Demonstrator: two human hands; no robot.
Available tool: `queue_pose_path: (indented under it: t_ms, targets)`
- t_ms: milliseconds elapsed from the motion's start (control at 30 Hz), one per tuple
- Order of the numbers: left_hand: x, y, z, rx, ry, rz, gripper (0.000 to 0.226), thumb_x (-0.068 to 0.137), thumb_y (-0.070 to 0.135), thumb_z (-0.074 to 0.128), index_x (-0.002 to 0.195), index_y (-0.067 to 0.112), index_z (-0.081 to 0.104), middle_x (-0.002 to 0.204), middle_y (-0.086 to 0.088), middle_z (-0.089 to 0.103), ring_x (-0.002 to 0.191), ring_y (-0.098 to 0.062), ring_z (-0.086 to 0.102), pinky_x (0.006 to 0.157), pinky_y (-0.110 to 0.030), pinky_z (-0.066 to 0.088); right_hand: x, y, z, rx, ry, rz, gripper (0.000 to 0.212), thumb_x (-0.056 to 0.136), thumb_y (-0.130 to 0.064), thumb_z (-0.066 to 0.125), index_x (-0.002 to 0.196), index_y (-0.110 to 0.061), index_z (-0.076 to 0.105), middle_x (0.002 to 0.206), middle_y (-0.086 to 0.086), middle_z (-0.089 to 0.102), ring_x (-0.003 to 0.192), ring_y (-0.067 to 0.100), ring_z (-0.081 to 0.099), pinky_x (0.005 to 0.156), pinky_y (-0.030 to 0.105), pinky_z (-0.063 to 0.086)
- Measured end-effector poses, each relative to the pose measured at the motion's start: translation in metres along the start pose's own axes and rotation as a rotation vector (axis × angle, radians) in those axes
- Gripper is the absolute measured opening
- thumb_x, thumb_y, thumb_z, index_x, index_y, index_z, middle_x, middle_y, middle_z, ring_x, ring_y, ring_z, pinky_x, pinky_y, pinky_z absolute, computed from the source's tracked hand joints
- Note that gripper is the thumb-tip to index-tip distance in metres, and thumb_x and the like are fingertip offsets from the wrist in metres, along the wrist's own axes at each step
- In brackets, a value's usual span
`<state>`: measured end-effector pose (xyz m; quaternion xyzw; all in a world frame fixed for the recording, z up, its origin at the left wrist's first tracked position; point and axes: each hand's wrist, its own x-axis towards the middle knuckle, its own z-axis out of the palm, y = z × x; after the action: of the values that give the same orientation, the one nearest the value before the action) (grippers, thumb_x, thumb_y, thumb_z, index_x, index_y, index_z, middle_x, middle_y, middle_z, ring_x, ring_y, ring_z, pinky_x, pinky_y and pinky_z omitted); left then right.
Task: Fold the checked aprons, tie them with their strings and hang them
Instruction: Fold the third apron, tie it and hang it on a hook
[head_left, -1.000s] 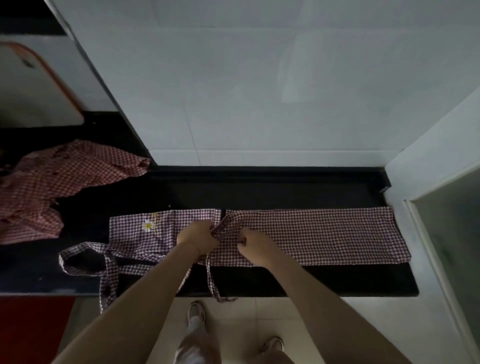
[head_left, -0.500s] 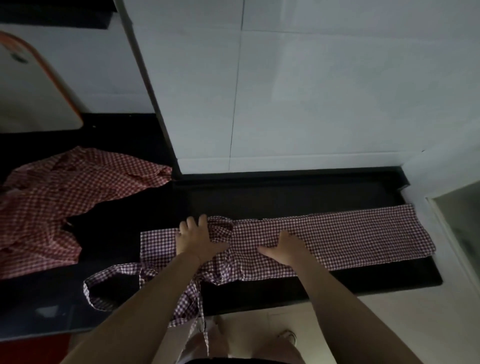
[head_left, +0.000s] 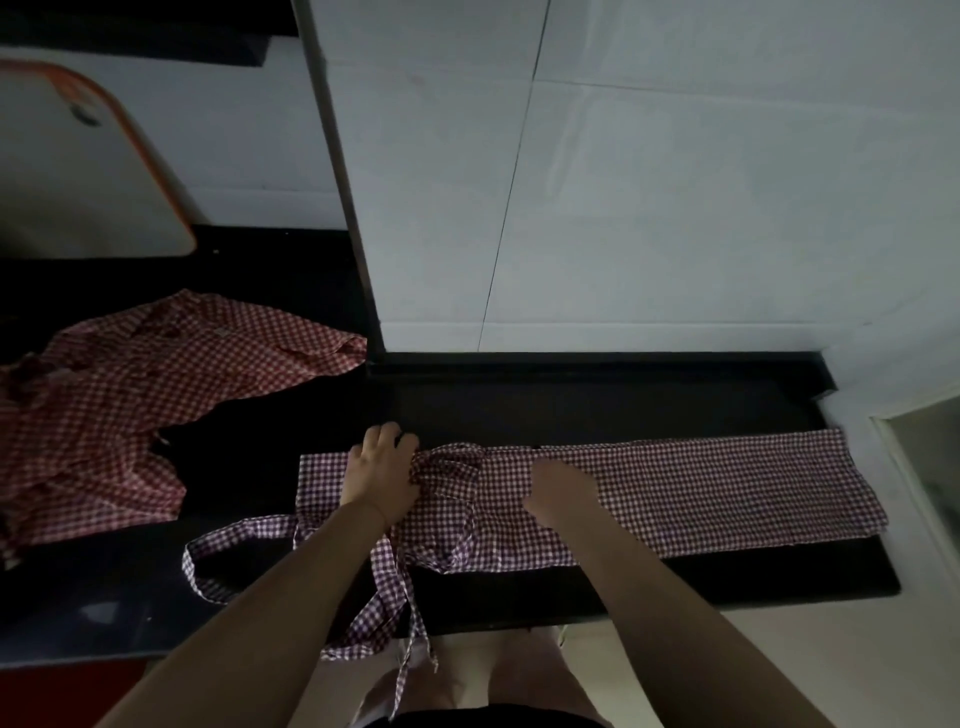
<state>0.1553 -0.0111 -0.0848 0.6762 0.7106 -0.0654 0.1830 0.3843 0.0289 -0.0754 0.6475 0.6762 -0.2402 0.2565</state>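
a folded checked apron (head_left: 675, 488) lies as a long strip along the front part of the dark bench (head_left: 597, 400), with its right end near the right end of the bench. the cloth is bunched and wrinkled near the middle-left, between the two hands.

the left hand (head_left: 382, 475) lies on the left part of the strip, palm down. its fingers (head_left: 384, 434) reach over the far edge of the cloth and bend a little at the tips, and the thumb side touches the bunched cloth; whether this grip pinches the cloth or only presses it cannot be told. the right hand (head_left: 563, 486) lies flat on the strip just right of the bunch, with the fingers pointing left and pressed on the cloth, so its grip is spread and holds nothing.

the apron strings (head_left: 400, 587) come out under the left wrist. one makes a loop on the bench to the left, the others hang over the front edge of the bench.

a second checked apron (head_left: 130, 400) lies unfolded and crumpled on the left part of the bench, well apart from the hands. behind it a white board with an orange rim (head_left: 88, 171) leans on the wall. behind the strip is a white tiled wall (head_left: 675, 208).
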Motion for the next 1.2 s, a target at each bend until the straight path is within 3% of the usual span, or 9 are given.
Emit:
queue_pose_path:
  t_ms: [233,433,700,800,867,967,1033,1133,1200]
  targets:
    - [0.000,-0.003,-0.008,-0.438,-0.175,-0.246,0.048,0.082,0.033,0.071,0.123,0.016,0.050,0.119,-0.009,0.061,0.107,-0.027,0.060,0.086,-0.035,0.050,-0.010,-0.056,-0.010,0.337,0.278,-0.342,0.034,0.095,-0.013,0.054,0.128,-0.013,0.047,0.125,0.005,0.049,0.098,0.018,0.057,0.082,0.034,0.053]
    - [0.006,-0.002,-0.029,-0.782,-0.100,-0.267,0.035,0.085,0.012,0.064,0.118,0.015,0.055,0.093,-0.004,0.060,0.089,-0.023,0.059,0.079,-0.032,0.048,-0.001,-0.091,-0.017,0.318,0.250,-0.564,0.029,0.095,-0.005,0.050,0.123,-0.012,0.056,0.117,0.008,0.056,0.093,0.028,0.061,0.080,0.043,0.052]
    - [0.006,-0.031,-0.031,-0.878,-0.292,-0.218,0.026,0.080,0.024,0.079,0.103,0.018,0.072,0.109,0.000,0.071,0.102,-0.017,0.066,0.096,-0.031,0.050,-0.002,-0.084,-0.033,0.311,0.296,-0.413,0.019,0.097,-0.012,0.051,0.108,-0.008,0.065,0.109,0.008,0.061,0.096,0.022,0.059,0.082,0.029,0.045]
    - [0.002,-0.030,-0.026,-1.137,-0.329,-0.287,0.013,0.092,0.026,0.068,0.094,0.015,0.073,0.092,-0.006,0.072,0.079,-0.015,0.067,0.077,-0.027,0.054,-0.002,-0.077,-0.037,0.364,0.254,-0.313,0.009,0.094,-0.020,0.058,0.096,-0.012,0.060,0.097,0.005,0.061,0.084,0.019,0.056,0.073,0.030,0.048]
    - [0.003,-0.034,-0.021,-1.025,-0.308,-0.329,0.010,0.093,0.018,0.065,0.094,0.011,0.073,0.091,-0.010,0.071,0.075,-0.015,0.064,0.070,-0.023,0.050,-0.004,-0.075,-0.040,0.521,0.196,-0.227,0.031,0.094,-0.041,0.059,0.090,-0.010,0.061,0.086,0.004,0.061,0.080,0.023,0.060,0.071,0.034,0.050]
    - [0.004,-0.045,-0.017,-0.477,-0.358,-0.332,0.028,0.089,0.034,0.066,0.106,0.014,0.075,0.113,-0.008,0.070,0.102,-0.025,0.066,0.088,-0.027,0.052,-0.003,-0.080,-0.057,0.871,-0.044,0.061,0.059,0.093,-0.065,0.049,0.077,-0.010,0.061,0.073,0.005,0.062,0.069,0.023,0.063,0.079,0.035,0.055]
    - [0.004,-0.041,-0.019,-0.317,-0.259,-0.313,0.033,0.084,0.035,0.060,0.108,0.016,0.073,0.116,-0.011,0.066,0.106,-0.029,0.063,0.092,-0.035,0.052,-0.002,-0.079,-0.065,1.107,-0.252,0.233,0.070,0.091,-0.073,0.040,0.072,-0.008,0.059,0.069,0.009,0.062,0.063,0.027,0.062,0.081,0.039,0.055]
    - [0.011,-0.012,-0.027,-0.578,0.041,-0.188,0.017,0.082,0.017,0.065,0.097,0.019,0.071,0.102,-0.005,0.062,0.097,-0.026,0.062,0.086,-0.031,0.050,0.006,-0.067,-0.063,1.293,-0.328,0.196,0.081,0.089,-0.078,0.033,0.085,-0.004,0.067,0.072,0.013,0.067,0.063,0.029,0.062,0.071,0.037,0.052]
    - [0.015,0.012,-0.029,-0.701,0.044,-0.147,0.011,0.082,0.014,0.067,0.091,0.021,0.070,0.095,-0.001,0.063,0.092,-0.021,0.062,0.085,-0.029,0.049,0.009,-0.061,-0.061,1.392,-0.333,0.226,0.084,0.088,-0.079,0.034,0.085,-0.003,0.070,0.074,0.014,0.067,0.061,0.026,0.057,0.063,0.031,0.050]
